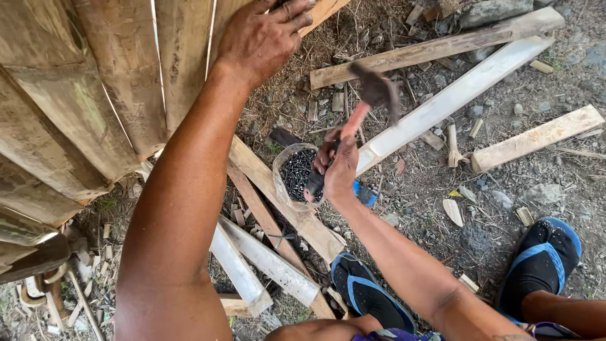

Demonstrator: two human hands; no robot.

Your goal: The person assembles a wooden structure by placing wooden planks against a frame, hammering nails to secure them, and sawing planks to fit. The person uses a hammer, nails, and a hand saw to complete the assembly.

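My left hand (262,35) rests flat against the upright wooden slats (126,76) at the top of a plank, fingers spread on the wood. My right hand (338,167) grips the handle of a hammer (372,95), whose dark head points up and away, blurred. Right beside that hand, on the ground, sits a clear plastic container of dark nails (293,173). The hammer's handle end hangs just over the container's rim.
Loose planks and offcuts lie on the dirt: a long pale board (454,95), a weathered beam (435,47), a short block (536,136), crossed boards (271,252). My feet in blue-and-black sandals (543,259) stand at the lower right. Wood chips and stones litter the ground.
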